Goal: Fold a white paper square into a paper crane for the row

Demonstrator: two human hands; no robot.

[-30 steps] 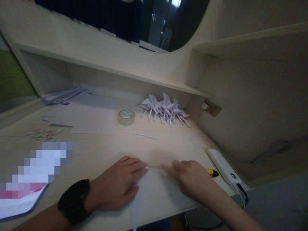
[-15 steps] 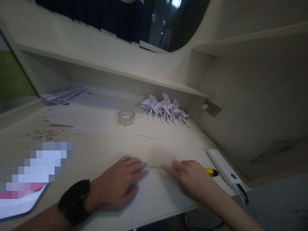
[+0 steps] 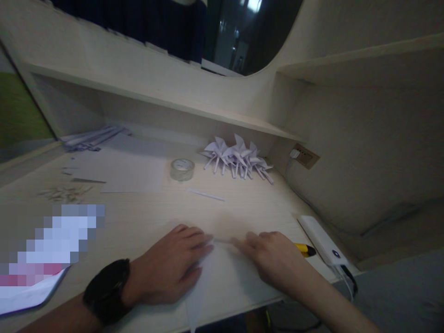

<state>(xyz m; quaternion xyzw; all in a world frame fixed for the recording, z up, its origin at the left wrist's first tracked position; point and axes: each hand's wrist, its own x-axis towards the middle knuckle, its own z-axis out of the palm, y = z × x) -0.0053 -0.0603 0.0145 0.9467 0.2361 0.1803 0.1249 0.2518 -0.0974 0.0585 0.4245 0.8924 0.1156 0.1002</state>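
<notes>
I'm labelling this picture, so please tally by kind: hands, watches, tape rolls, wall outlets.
Left hand and right hand: 2
Watch: 1
Tape roll: 1
Wall outlet: 1
Total: 5

No legible text, brand, number or sign.

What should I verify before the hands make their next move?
1. Left hand on the white paper: ok.
2. Right fingertips touching that paper: cannot tell, blurred.
3. Paper's near corner well inside the front edge of the desk: not ok, it reaches the edge.
4. Tape roll apart from both hands: ok.
5. Yellow-and-black tool fully visible: not ok, partly hidden.
</notes>
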